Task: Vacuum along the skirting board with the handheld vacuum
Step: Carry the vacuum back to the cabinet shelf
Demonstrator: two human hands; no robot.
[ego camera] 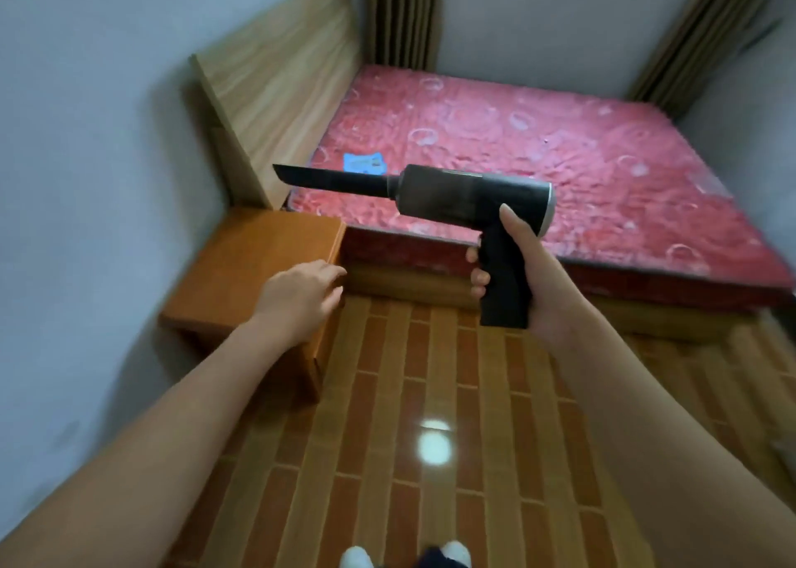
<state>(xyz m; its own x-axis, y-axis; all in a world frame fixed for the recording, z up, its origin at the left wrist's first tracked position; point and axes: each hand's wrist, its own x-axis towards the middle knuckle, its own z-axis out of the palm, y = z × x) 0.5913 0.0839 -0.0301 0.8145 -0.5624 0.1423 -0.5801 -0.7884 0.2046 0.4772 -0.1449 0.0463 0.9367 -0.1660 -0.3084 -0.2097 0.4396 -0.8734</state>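
The right hand [534, 283] grips the handheld vacuum [465, 195] by its pistol handle: the fingers [478, 276] are wrapped tight round the front of the grip, and the thumb lies straight up the back, its tip reaching the barrel. The vacuum is held in the air in front of the bed [538, 145], above the bed's near edge, upright, with its barrel level. It is black, with a dark cylindrical body, a pale ring at the rear and a long, slim crevice nozzle [331, 177] that points toward the bed's headboard end. The left hand [301, 296] holds nothing; its fingers are loosely spread and lightly bent, near the bed's near corner at the headboard end, over the wooden bedside cabinet [241, 266]. Whether it touches the cabinet cannot be told.
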